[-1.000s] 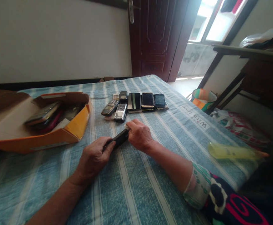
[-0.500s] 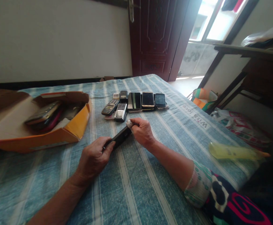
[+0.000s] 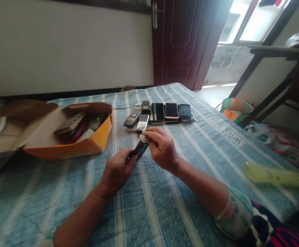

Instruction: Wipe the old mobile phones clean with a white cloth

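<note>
My left hand (image 3: 117, 171) is closed round the near end of a black phone (image 3: 139, 150), which it holds tilted above the striped bed cover (image 3: 164, 212). At the phone's far end my right hand (image 3: 162, 147) pinches a small white wad (image 3: 143, 138) and presses it against the phone. Just beyond my hands a row of several phones (image 3: 157, 113) lies on the cover, older keypad ones to the left and flat touchscreen ones to the right.
An open orange cardboard box (image 3: 69, 151) with more phones inside sits at the left. A yellow-green plastic object (image 3: 272, 175) lies near the bed's right edge. A dark wooden door (image 3: 182, 41) stands behind, and a dark table frame (image 3: 275, 89) with bags under it is at the right.
My right hand has lifted from covering the phone's far end to pinching the white wad on its tip. The phone is tilted up more steeply. The camera has shifted left.
</note>
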